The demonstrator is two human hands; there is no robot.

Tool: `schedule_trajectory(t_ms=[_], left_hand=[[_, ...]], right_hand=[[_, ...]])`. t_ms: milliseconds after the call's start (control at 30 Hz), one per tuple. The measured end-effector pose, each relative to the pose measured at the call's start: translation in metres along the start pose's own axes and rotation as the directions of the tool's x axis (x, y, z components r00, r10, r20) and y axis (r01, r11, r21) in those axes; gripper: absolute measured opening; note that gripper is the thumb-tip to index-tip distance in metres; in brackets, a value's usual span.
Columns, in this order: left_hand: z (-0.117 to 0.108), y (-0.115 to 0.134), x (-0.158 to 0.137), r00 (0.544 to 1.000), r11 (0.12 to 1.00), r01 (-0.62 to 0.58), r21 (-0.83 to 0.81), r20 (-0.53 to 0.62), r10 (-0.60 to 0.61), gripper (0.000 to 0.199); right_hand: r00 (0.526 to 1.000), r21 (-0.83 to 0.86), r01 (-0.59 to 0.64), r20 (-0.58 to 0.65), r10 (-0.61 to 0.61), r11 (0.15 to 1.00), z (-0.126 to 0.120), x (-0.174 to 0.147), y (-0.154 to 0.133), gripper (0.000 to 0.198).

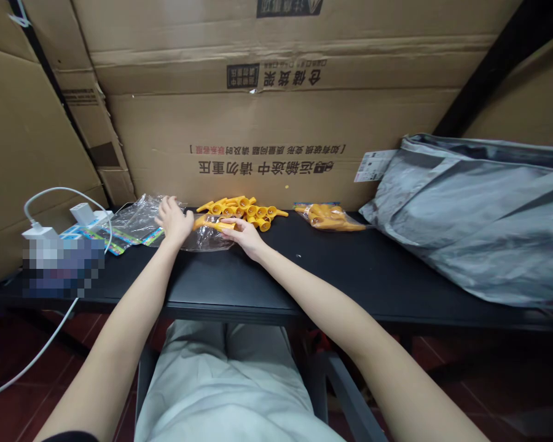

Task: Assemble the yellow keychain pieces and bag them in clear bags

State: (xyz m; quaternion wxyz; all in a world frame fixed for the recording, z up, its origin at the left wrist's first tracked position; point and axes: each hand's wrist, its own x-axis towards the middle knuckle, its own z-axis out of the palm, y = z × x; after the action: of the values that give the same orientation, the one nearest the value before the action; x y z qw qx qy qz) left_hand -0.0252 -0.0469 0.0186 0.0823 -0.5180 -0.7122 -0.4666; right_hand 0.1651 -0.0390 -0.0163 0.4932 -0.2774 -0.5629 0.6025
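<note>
Between my hands lies a clear plastic bag, with a yellow pipe-shaped plastic piece showing at it; I cannot tell whether that piece is inside. My right hand is closed round the wide end of a yellow plastic pipe at the bag's right side. Fingers apart, my left hand rests over the bag's left end, beside more clear plastic bags with colourful printed header strips. Just behind my right hand is a pile of yellow pipes with round cup-like ends.
A filled bag of yellow pipes lies on the black table, right of the pile. A large grey fabric bag takes up the right side. White chargers with a cable and a blurred-out object stand left. Cardboard walls the back.
</note>
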Motion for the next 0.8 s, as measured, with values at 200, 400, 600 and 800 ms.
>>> schedule_trajectory(t_ms=[200,400,600,800], left_hand=[[0.006,-0.031,0.021,0.924,0.922,0.353,-0.157,0.212,-0.318,0.065],[0.004,-0.039,0.03,0.872,0.897,0.44,-0.049,0.261,-0.414,0.054],[0.0,-0.046,0.034,0.875,0.886,0.455,-0.087,0.226,-0.427,0.046],[-0.003,-0.037,0.031,0.925,0.896,0.318,-0.31,0.309,-0.221,0.028]], right_hand=[[0.999,-0.022,0.042,-0.017,-0.043,0.999,0.0,0.002,0.002,0.041],[0.992,0.006,0.117,-0.042,-0.117,0.993,-0.002,0.005,-0.002,0.042],[0.979,-0.046,0.175,-0.099,-0.179,0.984,-0.003,0.006,-0.008,0.043],[0.978,-0.193,0.17,-0.089,-0.189,0.966,-0.01,0.008,-0.01,0.039]])
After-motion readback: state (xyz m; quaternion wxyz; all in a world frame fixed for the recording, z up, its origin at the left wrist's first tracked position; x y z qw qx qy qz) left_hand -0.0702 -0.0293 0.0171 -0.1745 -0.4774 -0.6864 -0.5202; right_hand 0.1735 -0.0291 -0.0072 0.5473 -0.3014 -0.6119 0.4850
